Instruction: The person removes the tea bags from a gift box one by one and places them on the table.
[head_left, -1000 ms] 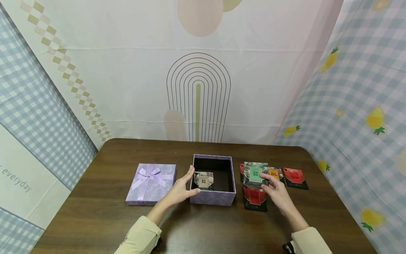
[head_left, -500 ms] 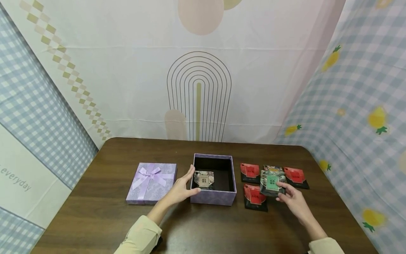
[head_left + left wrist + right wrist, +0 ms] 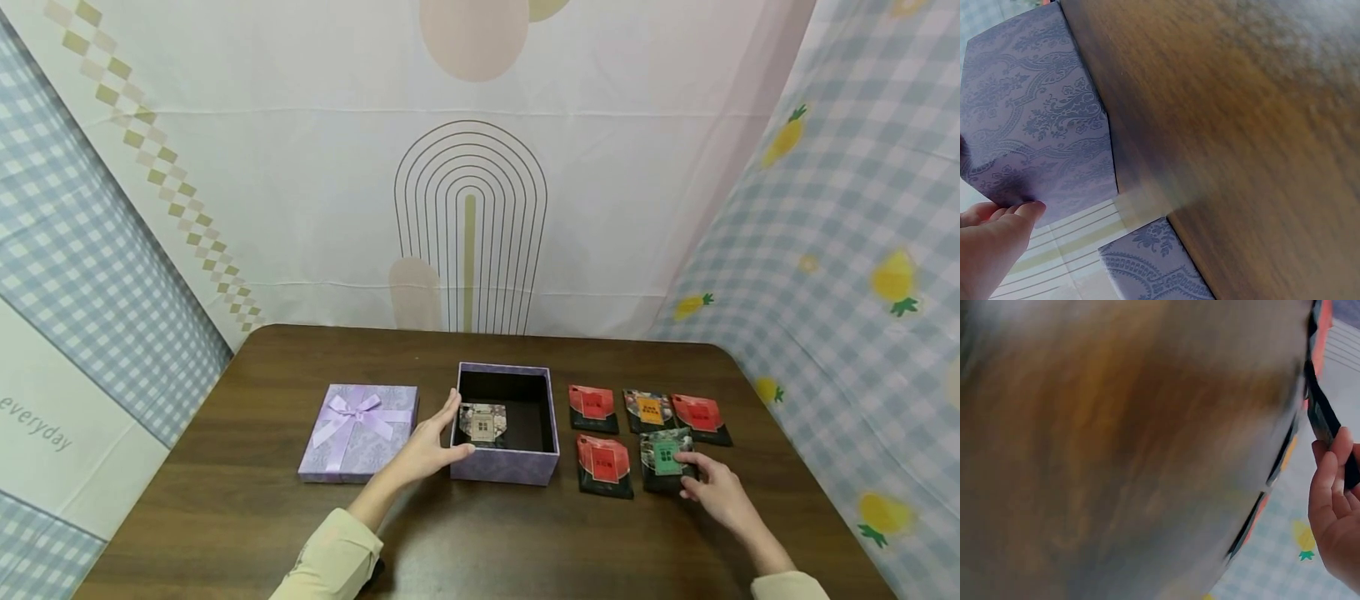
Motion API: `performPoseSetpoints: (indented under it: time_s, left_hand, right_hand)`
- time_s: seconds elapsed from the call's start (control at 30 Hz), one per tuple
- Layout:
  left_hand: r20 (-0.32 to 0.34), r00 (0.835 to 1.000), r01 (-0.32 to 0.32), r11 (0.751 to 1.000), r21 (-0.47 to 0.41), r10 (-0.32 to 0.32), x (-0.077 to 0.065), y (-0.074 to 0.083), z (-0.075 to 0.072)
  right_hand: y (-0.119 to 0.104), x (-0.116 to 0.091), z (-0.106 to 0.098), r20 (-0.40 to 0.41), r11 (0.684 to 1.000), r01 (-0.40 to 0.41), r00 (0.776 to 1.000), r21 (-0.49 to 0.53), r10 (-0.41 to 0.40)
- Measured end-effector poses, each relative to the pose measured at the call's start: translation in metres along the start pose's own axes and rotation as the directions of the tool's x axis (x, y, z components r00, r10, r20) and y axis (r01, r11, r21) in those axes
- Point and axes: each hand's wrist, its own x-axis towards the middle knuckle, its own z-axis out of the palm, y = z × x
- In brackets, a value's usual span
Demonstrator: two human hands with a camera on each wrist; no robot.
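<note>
In the head view my right hand (image 3: pixel 716 492) pinches the right edge of a green-labelled sachet (image 3: pixel 664 457), at the near end of the sachets on the right. The right wrist view shows that sachet (image 3: pixel 1324 414) edge-on and tilted, between thumb and fingers. My left hand (image 3: pixel 423 452) rests against the left side of an open purple box (image 3: pixel 504 468), fingers fairly straight, thumb by its front left corner. Fingertips touch the patterned box wall (image 3: pixel 1035 119) in the left wrist view. Inside the box, a beige-labelled sachet (image 3: pixel 482 425) lies at the left.
A purple lid (image 3: pixel 358 433) with a ribbon bow lies left of the box. Right of the box are red sachets (image 3: pixel 592 408), (image 3: pixel 604 465), (image 3: pixel 699 417) and an orange-labelled sachet (image 3: pixel 648 411). The brown table (image 3: pixel 480 542) ends at a cloth backdrop (image 3: pixel 322 208).
My right hand has carried the green-labelled sachet rightward and nearer, off the other sachets, uncovering the upper left red one and the orange-labelled one. My left hand and the box have stayed put.
</note>
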Motion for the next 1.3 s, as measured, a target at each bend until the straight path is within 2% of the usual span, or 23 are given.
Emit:
performPoseSetpoints:
  time_s: [0.23,0.47,0.73,0.9,1.07,1.3]
  left_hand:
    - [-0.002,1.000,-0.003,1.000,0.001,0.003,0.000,0.000,0.000]
    - [-0.001,1.000,-0.004,1.000,0.000,0.004,0.000,0.000,0.000]
    - [0.001,1.000,-0.005,1.000,0.004,0.005,0.000,0.000,-0.001]
    - [-0.001,1.000,-0.006,1.000,0.008,0.006,0.000,0.001,-0.001]
    - [-0.005,1.000,-0.003,1.000,0.004,0.003,0.000,0.001,-0.001]
    - [0.002,1.000,-0.007,1.000,0.000,0.007,0.000,0.001,-0.001]
  right_hand:
    - [0.010,0.004,0.001,0.060,0.995,0.016,0.998,-0.100,-0.010]
    - [0.010,0.004,0.001,0.078,0.955,0.089,0.994,-0.282,-0.070]
    - [0.008,0.002,-0.001,0.144,0.935,0.112,0.987,-0.338,-0.066]
    - [0.002,0.000,-0.001,0.082,0.932,0.132,0.990,-0.336,-0.111]
    - [-0.020,0.002,0.000,-0.004,0.950,0.144,0.988,-0.277,-0.151]
    - [-0.052,0.011,0.013,-0.071,0.967,0.195,0.975,-0.164,-0.209]
